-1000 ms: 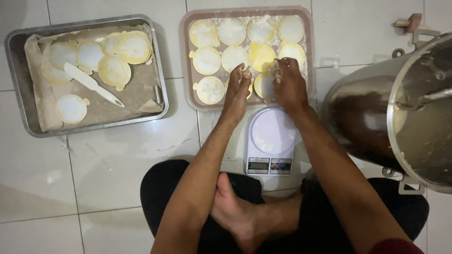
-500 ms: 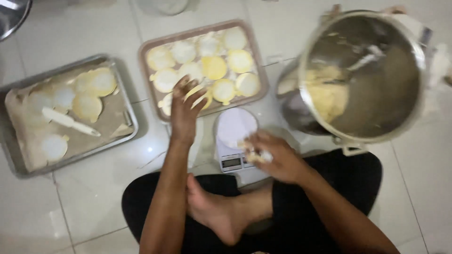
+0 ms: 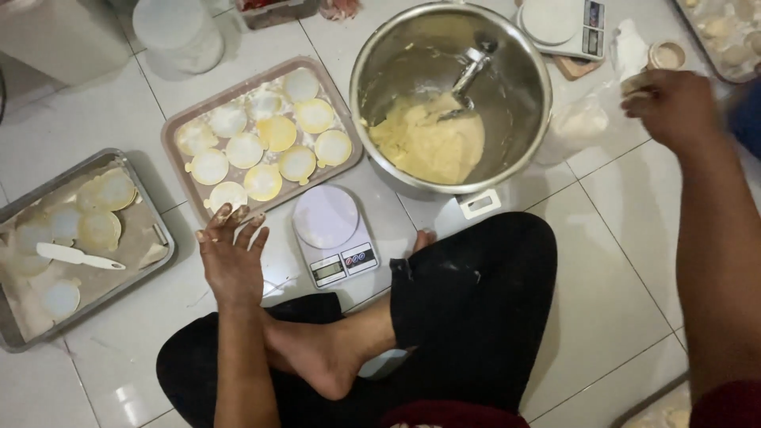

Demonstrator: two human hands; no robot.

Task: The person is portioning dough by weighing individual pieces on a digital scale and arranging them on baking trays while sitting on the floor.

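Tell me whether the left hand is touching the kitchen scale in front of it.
Apart. The head view shows the left hand resting on the floor by the brown tray, with a strip of bare tile between its fingers and the kitchen scale.

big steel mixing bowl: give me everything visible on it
The mixing bowl is large, round, shiny metal, standing upright on the white tiled floor ahead of the person's knee. A mound of pale yellow dough lies inside with a metal beater resting in it. A small bracket juts from the near rim. Neither hand touches it.
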